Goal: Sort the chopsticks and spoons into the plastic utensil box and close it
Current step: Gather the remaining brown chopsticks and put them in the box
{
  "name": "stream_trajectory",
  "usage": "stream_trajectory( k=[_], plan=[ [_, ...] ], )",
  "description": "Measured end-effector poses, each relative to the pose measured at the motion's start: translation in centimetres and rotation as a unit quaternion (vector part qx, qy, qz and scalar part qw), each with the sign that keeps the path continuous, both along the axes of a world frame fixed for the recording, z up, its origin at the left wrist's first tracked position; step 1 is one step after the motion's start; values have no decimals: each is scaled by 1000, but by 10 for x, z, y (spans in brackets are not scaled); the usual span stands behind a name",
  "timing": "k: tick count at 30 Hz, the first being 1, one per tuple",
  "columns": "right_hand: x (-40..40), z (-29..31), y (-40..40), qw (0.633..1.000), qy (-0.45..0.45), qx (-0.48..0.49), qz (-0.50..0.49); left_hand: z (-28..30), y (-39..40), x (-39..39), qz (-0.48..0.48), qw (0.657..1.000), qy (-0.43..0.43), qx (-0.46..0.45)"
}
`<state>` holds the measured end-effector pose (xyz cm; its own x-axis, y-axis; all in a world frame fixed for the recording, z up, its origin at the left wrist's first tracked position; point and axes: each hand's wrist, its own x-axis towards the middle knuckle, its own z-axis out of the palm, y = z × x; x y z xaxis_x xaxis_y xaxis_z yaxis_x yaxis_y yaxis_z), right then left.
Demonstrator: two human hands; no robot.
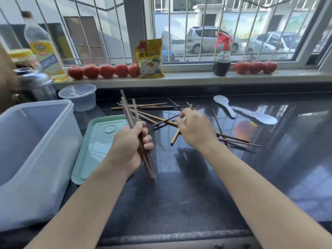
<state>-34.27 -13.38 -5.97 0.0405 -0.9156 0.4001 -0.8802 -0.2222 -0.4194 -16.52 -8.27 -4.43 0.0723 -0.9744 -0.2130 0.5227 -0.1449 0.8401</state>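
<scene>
My left hand [132,146] is curled round a bundle of dark chopsticks [132,115], which runs up past my thumb toward the window and down below my palm, above the green lid [98,146]. My right hand [195,130] hovers over the loose chopsticks [158,106] scattered on the dark counter [179,194]; its fingertips [182,115] are drawn close together at one stick, but blur keeps me from telling whether they pinch it. More sticks lie under and just right of that wrist. Two white spoons [239,110] rest farther right, well apart from both hands. The clear plastic utensil box [34,159] stands open at my left, beside the lid.
</scene>
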Motion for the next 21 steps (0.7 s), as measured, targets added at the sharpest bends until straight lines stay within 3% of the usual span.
stream_trajectory(
  k=[2, 4, 7, 11, 14, 18, 21],
  plan=[
    [13, -10, -7, 993, 77, 91, -21, 1, -24, -3, 41, 999, 21, -11],
    [23, -19, -11, 984, 135, 109, -34, -4, -42, -10, 61, 998, -5, -10],
    [19, -28, -16, 981, 150, 116, -33, -20, -51, -17, 68, 996, -52, -21],
    [4, -22, -17, 995, -40, 69, -54, -31, -50, -15, 68, 995, -75, -7],
    [13, -10, -4, 985, -167, -3, 38, -34, -49, -12, 30, 998, -37, 32],
    [45, -14, 15, 946, -167, 114, 253, -30, -51, -4, -57, 994, 82, 33],
    [54, -17, -3, 930, -232, 144, 246, -25, -56, 3, 31, 996, 87, 1]
  ],
)
